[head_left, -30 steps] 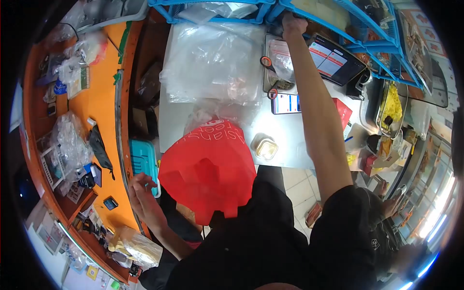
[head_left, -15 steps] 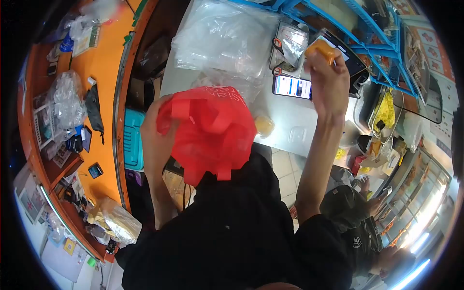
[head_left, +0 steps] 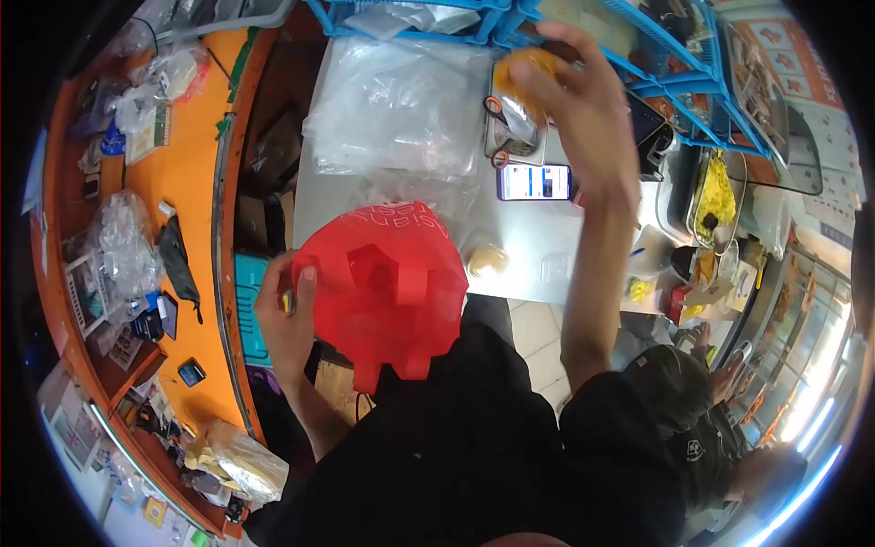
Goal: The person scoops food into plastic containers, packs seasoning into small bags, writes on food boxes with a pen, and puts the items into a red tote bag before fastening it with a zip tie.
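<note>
A red carrier bag (head_left: 383,292) with white lettering and loop handles bulges open in front of my body. My left hand (head_left: 290,314) grips the bag at its left edge, thumb on the near side. A small yellow and dark thing (head_left: 289,302) shows by its fingers; I cannot make out what it is. Raised over the back of the metal table (head_left: 533,237), my right hand (head_left: 588,114) is closed around a soft-looking orange-yellow packet (head_left: 530,77), blurred by motion. Below the packet lie scissors (head_left: 497,132) with orange handles and a lit phone (head_left: 535,182).
Clear plastic bags (head_left: 392,109) are piled on the table's left side. A small round tub (head_left: 488,262) stands near its front edge. Blue racks (head_left: 674,82) line the back. An orange counter (head_left: 196,273) runs along the left. A person in dark clothes (head_left: 679,392) is at the right.
My right hand has moved left and farther back with the orange-yellow packet. The red bag has shifted slightly down and left with my left hand, and the whole view has turned a little.
</note>
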Demonstrator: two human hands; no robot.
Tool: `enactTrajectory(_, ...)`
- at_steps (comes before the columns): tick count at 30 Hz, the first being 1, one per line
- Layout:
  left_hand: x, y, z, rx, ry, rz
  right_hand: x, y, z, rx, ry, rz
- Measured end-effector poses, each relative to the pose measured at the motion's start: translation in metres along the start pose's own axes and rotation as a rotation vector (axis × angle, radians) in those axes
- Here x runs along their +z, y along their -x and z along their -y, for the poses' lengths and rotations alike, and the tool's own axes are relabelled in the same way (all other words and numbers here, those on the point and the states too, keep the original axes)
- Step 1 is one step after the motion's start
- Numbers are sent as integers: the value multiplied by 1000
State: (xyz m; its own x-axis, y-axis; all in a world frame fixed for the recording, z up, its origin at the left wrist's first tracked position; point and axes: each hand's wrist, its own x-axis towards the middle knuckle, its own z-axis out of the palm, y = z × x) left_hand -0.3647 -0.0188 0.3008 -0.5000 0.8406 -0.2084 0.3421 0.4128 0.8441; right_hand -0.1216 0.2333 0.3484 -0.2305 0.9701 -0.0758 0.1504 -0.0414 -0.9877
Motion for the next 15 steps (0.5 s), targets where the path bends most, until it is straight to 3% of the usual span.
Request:
enactTrajectory(2,-7,1,5,-27,19,4,-3,59,45,-23,-15,262)
enactTrajectory(4,-10,-3,4,-75,42,-18,2,99,64,-302,14,451)
enactTrajectory(5,-11,-4,3,-95,49,-21,6,109,67,-453,35,473)
enactTrajectory(9,-12,-13,-19,185,-73,-211,14,111,68,-891,146,374)
enactTrajectory(11,6,-9,-71,265,352,-251,12,105,70,-1026,185,321)
enactTrajectory(13,26,-7,-120,324,705,119,12,101,73,-1122,198,278)
enactTrajectory(15,30,-17,-136,242,957,559,15,102,76,-1192,192,242)
